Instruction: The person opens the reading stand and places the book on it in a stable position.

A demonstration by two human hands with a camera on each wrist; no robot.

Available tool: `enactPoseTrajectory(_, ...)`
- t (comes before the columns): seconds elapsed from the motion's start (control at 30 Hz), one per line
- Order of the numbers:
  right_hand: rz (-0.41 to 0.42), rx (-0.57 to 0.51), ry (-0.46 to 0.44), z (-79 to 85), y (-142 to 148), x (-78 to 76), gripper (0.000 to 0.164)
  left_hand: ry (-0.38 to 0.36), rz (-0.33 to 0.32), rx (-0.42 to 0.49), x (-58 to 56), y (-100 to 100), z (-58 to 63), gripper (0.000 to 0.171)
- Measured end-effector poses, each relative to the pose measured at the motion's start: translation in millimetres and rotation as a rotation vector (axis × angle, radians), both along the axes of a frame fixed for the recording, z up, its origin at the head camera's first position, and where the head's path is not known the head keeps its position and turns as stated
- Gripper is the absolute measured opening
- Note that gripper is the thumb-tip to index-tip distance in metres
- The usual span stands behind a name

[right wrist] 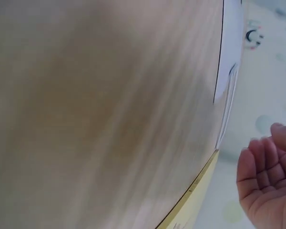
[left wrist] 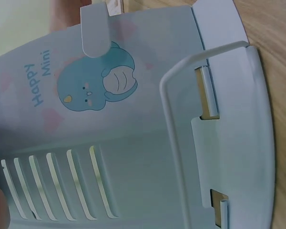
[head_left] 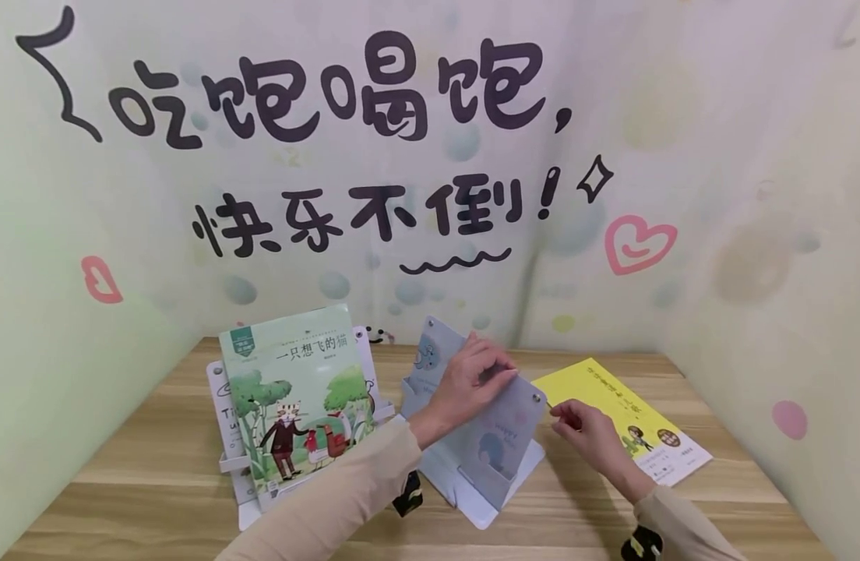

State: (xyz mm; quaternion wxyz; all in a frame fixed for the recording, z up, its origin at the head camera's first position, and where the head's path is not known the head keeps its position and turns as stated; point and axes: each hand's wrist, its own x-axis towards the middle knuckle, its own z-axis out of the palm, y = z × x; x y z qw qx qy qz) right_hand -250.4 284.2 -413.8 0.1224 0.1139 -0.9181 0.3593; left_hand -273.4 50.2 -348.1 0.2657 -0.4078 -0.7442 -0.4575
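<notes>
A pale blue metal book stand (head_left: 465, 413) with cartoon animals stands tilted on the table. My left hand (head_left: 475, 382) grips its top edge, thumb and fingers on either side. The left wrist view shows the stand's slotted panel, a wire support (left wrist: 169, 114) and hinge cut-outs near its base (left wrist: 248, 133). Beside the stand's right corner, my right hand (head_left: 591, 436) hangs with loosely curved fingers and nothing in them. In the right wrist view its palm (right wrist: 271, 186) shows bare. A yellow book (head_left: 612, 405) lies behind and right of that hand.
On the left, a green picture book (head_left: 300, 397) leans on a white book stand (head_left: 228, 436). All of it rests on a wooden table (head_left: 135, 467). Behind the table hangs a printed cloth wall (head_left: 570, 296), with more wall at both sides.
</notes>
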Motion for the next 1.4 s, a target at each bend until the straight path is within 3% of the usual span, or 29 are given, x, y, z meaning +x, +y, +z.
enactPoseTrajectory(0.17, -0.053, 0.075, -0.076, -1.9, -2, -24.9, 0.010, 0.033, -0.045, -0.022, 0.8, -6, -1.5, 0.004)
enactPoseTrajectory(0.4, -0.094, 0.183, -0.133, -9.9, -5, -49.4, 0.010, -0.006, -0.111, -0.046, 5.8, -13, -0.5, 0.005)
enactPoseTrajectory(0.6, -0.134, 0.285, -0.207, -9.7, -8, -57.3, 0.011, 0.019, -0.155, -0.050, 5.8, -13, -2.2, 0.006)
enactPoseTrajectory(0.93, -0.148, 0.447, -0.206, -8.7, -13, -56.6, 0.012, 0.017, -0.177, -0.070, 5.5, -14, -2.0, 0.001)
enactPoseTrajectory(1.2, -0.140, 0.318, -0.164, -4.9, 3, -45.1, 0.011, -0.019, -0.222, -0.128, 1.9, -18, 5.4, 0.002)
enactPoseTrajectory(1.4, -0.117, 0.046, -0.201, -0.9, 10, -34.0, 0.015, 0.063, -0.229, -0.162, -6.4, -23, 9.6, 0.003)
